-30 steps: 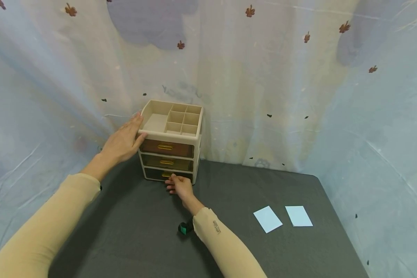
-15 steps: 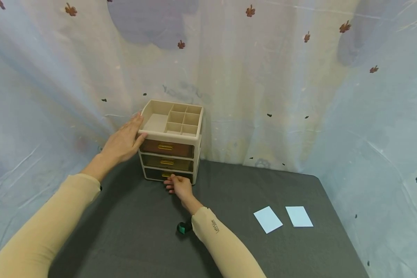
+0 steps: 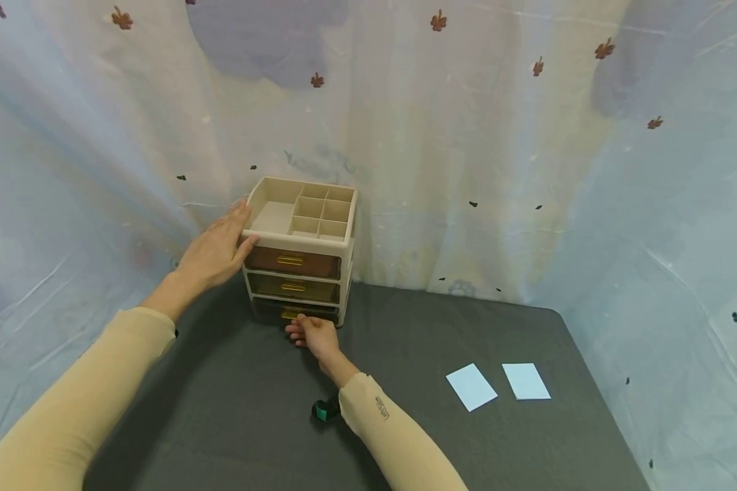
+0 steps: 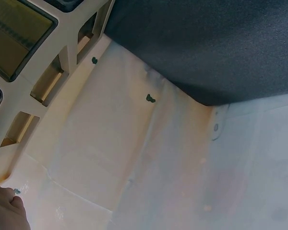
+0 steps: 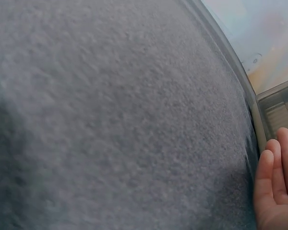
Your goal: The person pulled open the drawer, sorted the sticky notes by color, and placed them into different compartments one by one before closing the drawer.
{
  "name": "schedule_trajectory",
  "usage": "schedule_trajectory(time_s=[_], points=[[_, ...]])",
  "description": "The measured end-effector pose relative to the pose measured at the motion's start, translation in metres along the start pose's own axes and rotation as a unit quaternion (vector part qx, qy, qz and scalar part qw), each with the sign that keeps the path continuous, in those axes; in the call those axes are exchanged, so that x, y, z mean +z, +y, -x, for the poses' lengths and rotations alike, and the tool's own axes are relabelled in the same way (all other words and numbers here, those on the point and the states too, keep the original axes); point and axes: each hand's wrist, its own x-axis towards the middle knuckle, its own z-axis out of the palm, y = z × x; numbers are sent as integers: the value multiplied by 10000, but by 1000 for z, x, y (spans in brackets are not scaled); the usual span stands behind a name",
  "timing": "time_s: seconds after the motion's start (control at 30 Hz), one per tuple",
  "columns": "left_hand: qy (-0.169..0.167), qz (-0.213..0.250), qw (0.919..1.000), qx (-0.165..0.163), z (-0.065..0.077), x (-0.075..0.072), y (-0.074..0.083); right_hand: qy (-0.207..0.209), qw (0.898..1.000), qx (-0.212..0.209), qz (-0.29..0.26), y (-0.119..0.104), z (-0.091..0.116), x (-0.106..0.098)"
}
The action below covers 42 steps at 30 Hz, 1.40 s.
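A cream desktop organizer (image 3: 297, 239) with three stacked drawers and a divided top tray stands at the back left of the table. My left hand (image 3: 215, 249) rests on its upper left edge, fingers straight along the side and thumb at the front. Low at the front, my right hand (image 3: 316, 335) pinches the gold handle (image 3: 290, 316) of the bottom drawer (image 3: 267, 310), which stands slightly out. The upper two drawers are closed. In the right wrist view, several fingers (image 5: 273, 177) extend beside the clear drawer (image 5: 281, 112). The left wrist view shows the organizer's slotted side (image 4: 48, 81).
Two pale blue cards (image 3: 471, 387) (image 3: 526, 381) lie on the dark grey table (image 3: 417, 327) at the right. A black wrist strap piece with a green patch (image 3: 321, 410) shows by the right sleeve. A patterned curtain (image 3: 405, 136) hangs behind.
The bottom drawer has come slightly forward out of the organizer, the right hand moving toward me with its handle. The left hand stays on the upper left edge.
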Motion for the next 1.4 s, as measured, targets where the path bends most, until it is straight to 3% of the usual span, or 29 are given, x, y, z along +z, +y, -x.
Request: schedule_trajectory(time_s=[1.4], points=[[-91,-38,9999,63,0,0,-2,-365,9987,-62,-360,21,61,13]])
